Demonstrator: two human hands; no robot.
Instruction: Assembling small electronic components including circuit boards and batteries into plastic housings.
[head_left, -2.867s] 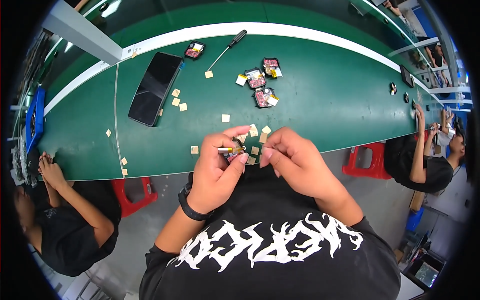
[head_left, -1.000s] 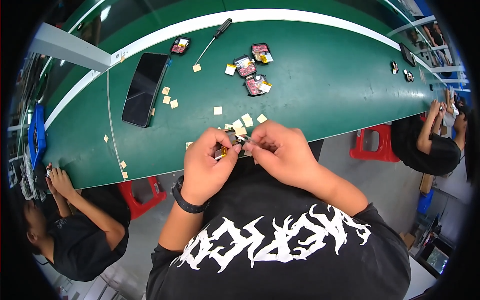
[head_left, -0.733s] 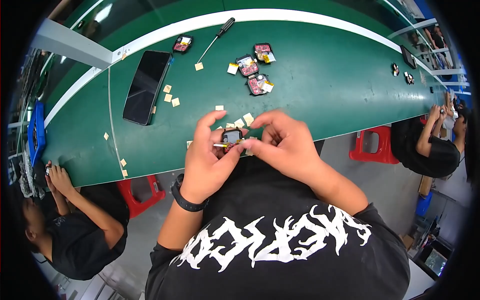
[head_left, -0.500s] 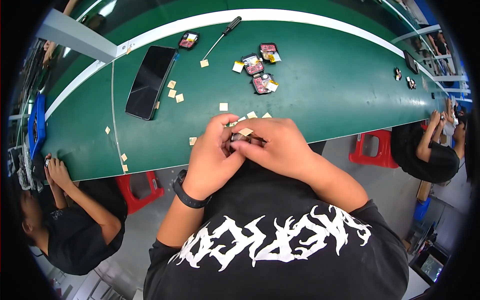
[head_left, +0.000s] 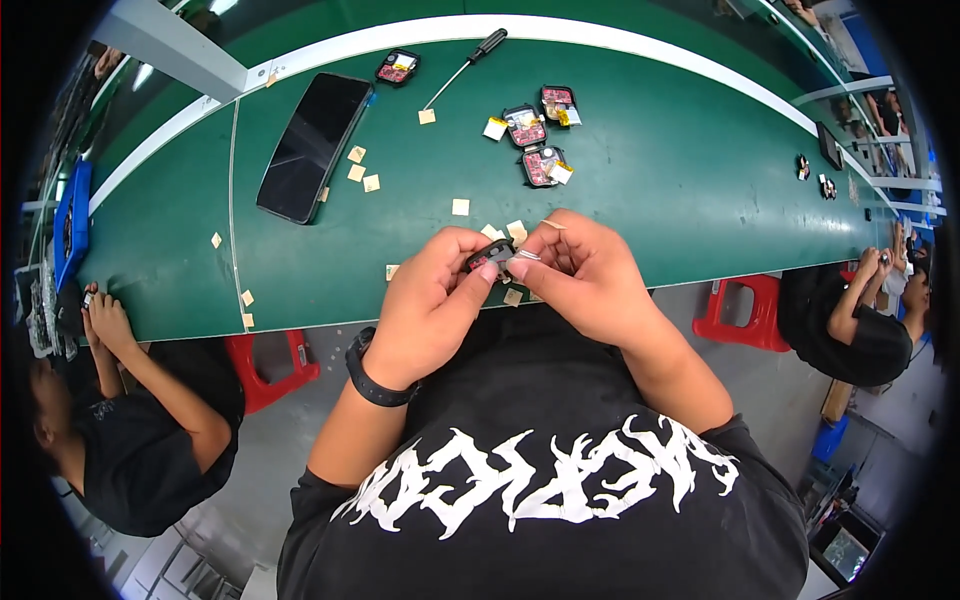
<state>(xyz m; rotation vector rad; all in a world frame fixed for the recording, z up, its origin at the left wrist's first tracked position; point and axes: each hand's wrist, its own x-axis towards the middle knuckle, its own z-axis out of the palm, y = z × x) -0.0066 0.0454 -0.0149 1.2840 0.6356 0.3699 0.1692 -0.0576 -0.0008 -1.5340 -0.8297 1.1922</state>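
Close to the table's near edge, my left hand grips a small black device housing with a bit of red circuit board showing in it. My right hand is pinched at the housing's right end on a small silvery flat piece, probably a battery cell; the fingers partly cover it. Small pale square pads lie just beyond and around my hands, and another pad shows below them.
Ahead lie several opened black housings with red boards and silvery cells. A screwdriver, a black phone and more pads lie on the green table. People sit at left and right near red stools.
My hands have drawn slightly apart, uncovering the housing between them. My right fingers now hold the silvery piece at its end. The view has shifted slightly.
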